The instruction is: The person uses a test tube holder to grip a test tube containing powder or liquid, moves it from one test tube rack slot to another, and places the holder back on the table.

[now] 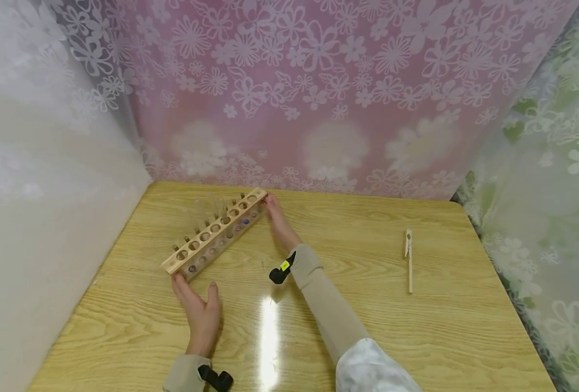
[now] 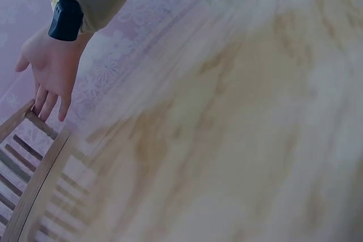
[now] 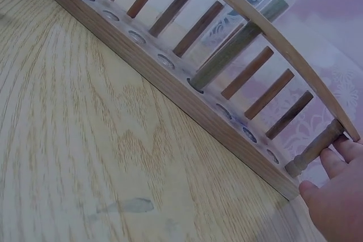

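Observation:
A wooden test tube rack (image 1: 216, 231) stands slantwise at the left back of the table, with round holes along its top board and a row of pegs behind. One clear test tube (image 3: 224, 52) passes through a hole near its middle. My left hand (image 1: 201, 316) touches the rack's near left end with extended fingers, its thumb standing apart. At the far right end, my right hand (image 1: 281, 223) rests its fingers against the end post (image 3: 315, 148). In the left wrist view, the right hand (image 2: 54, 63) shows its thumb spread away from the rack.
A wooden test tube clamp (image 1: 409, 261) lies on the right side of the wood-grain table (image 1: 358, 261). Flowered curtains (image 1: 314, 92) hang behind the table and along both sides. A bright light reflection shows near the front of the tabletop.

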A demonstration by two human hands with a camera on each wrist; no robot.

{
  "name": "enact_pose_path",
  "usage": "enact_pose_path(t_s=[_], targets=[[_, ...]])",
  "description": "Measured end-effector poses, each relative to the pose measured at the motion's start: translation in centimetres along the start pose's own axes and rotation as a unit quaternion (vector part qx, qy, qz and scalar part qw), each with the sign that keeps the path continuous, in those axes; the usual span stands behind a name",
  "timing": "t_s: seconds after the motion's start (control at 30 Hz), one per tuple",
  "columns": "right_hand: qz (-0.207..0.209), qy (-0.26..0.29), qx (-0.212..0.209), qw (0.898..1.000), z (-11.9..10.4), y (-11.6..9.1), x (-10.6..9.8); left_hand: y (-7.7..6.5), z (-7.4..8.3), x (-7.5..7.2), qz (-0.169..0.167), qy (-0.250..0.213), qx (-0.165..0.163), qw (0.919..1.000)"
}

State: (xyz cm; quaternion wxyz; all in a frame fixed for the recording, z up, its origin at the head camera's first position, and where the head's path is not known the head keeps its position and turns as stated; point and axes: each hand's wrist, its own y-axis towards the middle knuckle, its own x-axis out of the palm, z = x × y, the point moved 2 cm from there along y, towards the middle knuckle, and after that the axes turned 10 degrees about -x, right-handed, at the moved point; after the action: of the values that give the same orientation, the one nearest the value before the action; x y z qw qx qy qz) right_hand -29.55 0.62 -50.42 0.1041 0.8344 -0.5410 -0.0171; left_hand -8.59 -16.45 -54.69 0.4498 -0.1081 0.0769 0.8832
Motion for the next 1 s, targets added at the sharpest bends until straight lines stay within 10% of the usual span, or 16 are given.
enact_pose_path(t_s=[0.7,1.0], targets=[[0.030,0.062,0.004,0.998,-3.3,-3.1,-1.9,3.2,-0.1,0.1,-0.051,0.004,0.029,0.9983],[0.094,0.067,-0.006,0.993,-1.3,-3.9,-2.6,4.1,-0.2,0.3,-0.084,0.008,0.028,0.9961]])
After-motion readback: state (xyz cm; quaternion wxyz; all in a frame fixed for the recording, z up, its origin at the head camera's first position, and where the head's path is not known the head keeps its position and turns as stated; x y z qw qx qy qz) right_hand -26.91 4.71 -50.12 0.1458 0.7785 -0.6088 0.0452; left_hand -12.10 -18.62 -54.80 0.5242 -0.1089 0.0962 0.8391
